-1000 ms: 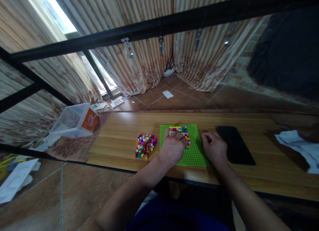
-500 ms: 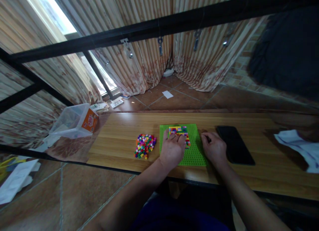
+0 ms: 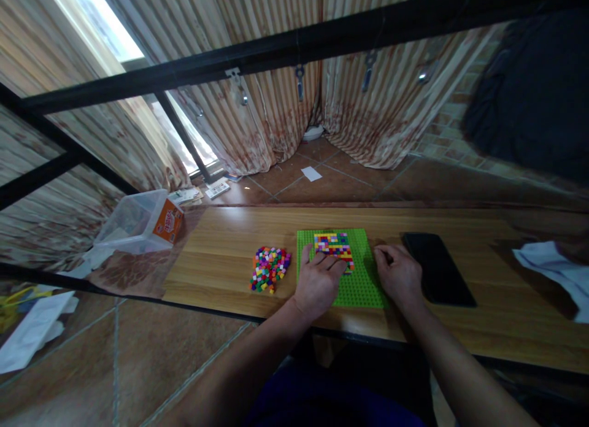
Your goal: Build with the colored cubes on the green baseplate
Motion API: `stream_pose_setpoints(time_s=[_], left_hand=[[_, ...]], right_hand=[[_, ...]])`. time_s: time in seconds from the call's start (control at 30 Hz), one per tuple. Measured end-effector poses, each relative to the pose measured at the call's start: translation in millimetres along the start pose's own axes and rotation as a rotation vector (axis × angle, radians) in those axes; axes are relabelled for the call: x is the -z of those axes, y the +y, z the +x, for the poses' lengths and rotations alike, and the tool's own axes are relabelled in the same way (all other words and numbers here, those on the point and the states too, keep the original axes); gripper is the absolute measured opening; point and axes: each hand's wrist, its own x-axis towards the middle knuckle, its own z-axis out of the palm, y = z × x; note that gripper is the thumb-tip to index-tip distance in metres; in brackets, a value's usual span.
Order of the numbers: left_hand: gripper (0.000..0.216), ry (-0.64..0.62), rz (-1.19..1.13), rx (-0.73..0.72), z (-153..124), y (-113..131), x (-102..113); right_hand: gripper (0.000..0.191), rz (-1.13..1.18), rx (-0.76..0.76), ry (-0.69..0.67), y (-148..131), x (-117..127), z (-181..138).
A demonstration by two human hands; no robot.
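A green studded baseplate lies on the wooden table, with rows of small coloured bricks set on its upper middle. My left hand rests palm down over the lower part of these rows. Its fingers are spread, one reaching forward at the left and the others bent onto the bricks, and they hide some of them. Beside the plate's right edge, my right hand rests on the table with thumb and fingers curled together. Whatever they may hold is too small to make out. A pile of loose coloured bricks sits left of the plate.
A black phone-like slab lies right of my right hand, and a white cloth or paper farther right. A clear plastic box with an orange label stands past the table's left end. A black metal bar crosses above.
My left hand has drawn back slightly toward me, uncovering more of the brick rows. My right hand keeps its place by the plate. The whole view has shifted a little.
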Motion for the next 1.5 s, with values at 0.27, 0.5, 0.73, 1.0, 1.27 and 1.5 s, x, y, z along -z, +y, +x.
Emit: stream_pose_setpoints(time_s=[0.27,0.5,0.73,1.0,1.27,1.5], left_hand=[[0.019,-0.007,0.033,-0.027,0,1,-5],[0.021,-0.019,0.029,0.002,-6,4,-5],[0.028,0.055,-0.037,0.256,-31,-20,9],[0.017,-0.074,0.106,0.47,-27,-66,18],[0.017,-0.039,0.171,0.504,-29,-69,6],[0.016,0.012,0.074,0.469,-28,-68,13]], right_hand=[[0.03,-0.006,0.016,0.001,2,0,-1],[0.031,-0.044,0.046,0.017,5,-2,-2],[0.033,-0.057,0.057,0.008,6,-1,-2],[0.033,-0.04,0.055,0.019,7,-1,-2],[0.034,-0.05,0.081,0.018,9,-2,-2],[0.033,-0.057,0.094,0.018,9,-3,-2]])
